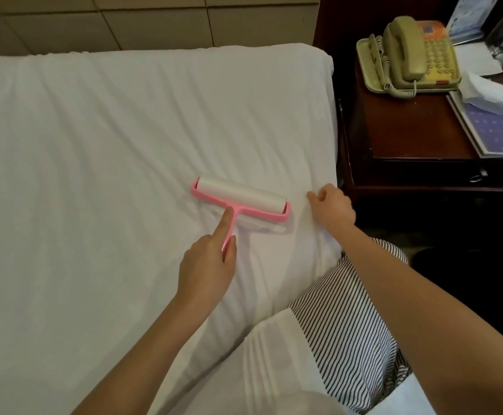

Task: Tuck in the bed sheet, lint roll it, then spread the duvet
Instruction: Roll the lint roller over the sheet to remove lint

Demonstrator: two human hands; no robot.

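Striped clothing (349, 339) sits nearest. Left hand (207, 265) grips the lint roller (239, 200); right hand (331, 206) pinches the sheet (109, 139) beside it. Lint-rolling step; next, push forward steadily.

Beside the bed, dark wooden surface (400, 139).
On it stand a beige telephone (409, 55), crumpled white tissue (483, 91) and a blue patterned booklet (501, 127).

Pink plastic lint roller (239, 199) on white cotton bed sheet (94, 145), left hand (207, 268) behind it, right hand (331, 206) just right; dark wooden nightstand (400, 139) right of bed, beige corded telephone (409, 55) on it.
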